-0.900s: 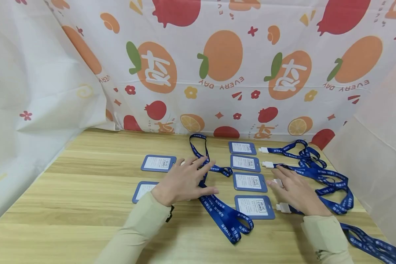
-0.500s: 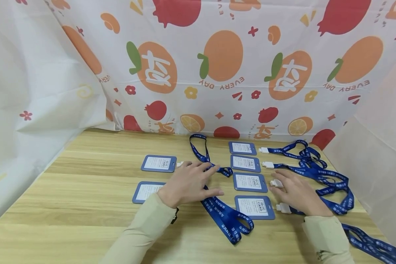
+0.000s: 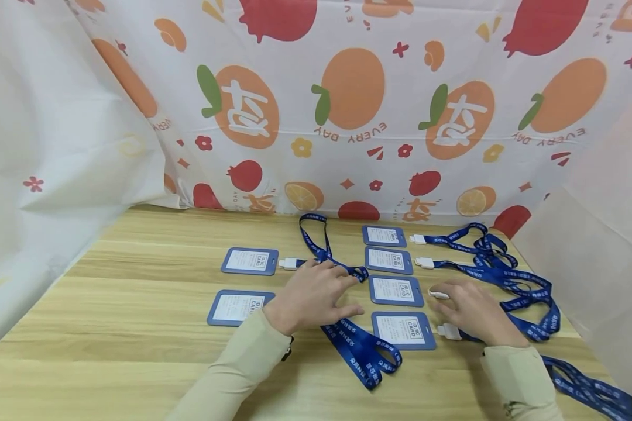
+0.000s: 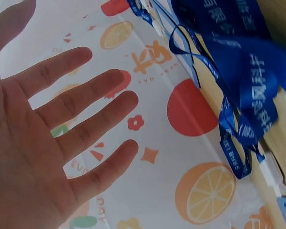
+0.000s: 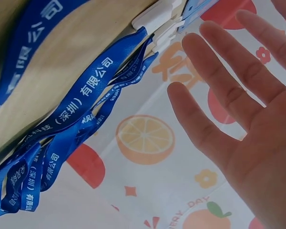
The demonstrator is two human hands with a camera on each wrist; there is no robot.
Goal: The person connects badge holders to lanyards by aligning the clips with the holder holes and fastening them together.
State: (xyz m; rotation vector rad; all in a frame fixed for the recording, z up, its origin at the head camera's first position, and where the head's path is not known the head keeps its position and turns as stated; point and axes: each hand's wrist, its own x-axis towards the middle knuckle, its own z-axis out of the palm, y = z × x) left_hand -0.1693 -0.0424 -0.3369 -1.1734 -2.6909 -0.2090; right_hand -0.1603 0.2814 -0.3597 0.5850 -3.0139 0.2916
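Note:
In the head view my left hand (image 3: 313,295) hovers palm down over a blue lanyard (image 3: 350,351), covering its clip end. Its fingers (image 4: 100,119) are spread and bare in the left wrist view. My right hand (image 3: 471,310) hangs over another lanyard, right by its white clip (image 3: 439,294). The right wrist view shows these fingers (image 5: 229,90) extended, with nothing between them. A column of blue-framed card holders (image 3: 397,290) lies between the hands. Two more lie at left, a far one (image 3: 250,261) and a near one (image 3: 237,308) partly behind the left sleeve.
A far lanyard (image 3: 316,237) has its white clip (image 3: 289,264) beside the far left card holder. More lanyards (image 3: 532,292) lie looped at the right, with one (image 3: 590,383) at the table's right edge. A fruit-print cloth (image 3: 358,146) hangs behind the wooden table (image 3: 110,327).
My left hand has shifted right, uncovering the far left clip and more of the near left card holder. My right hand stays near the same clip, its fingers drawn back slightly.

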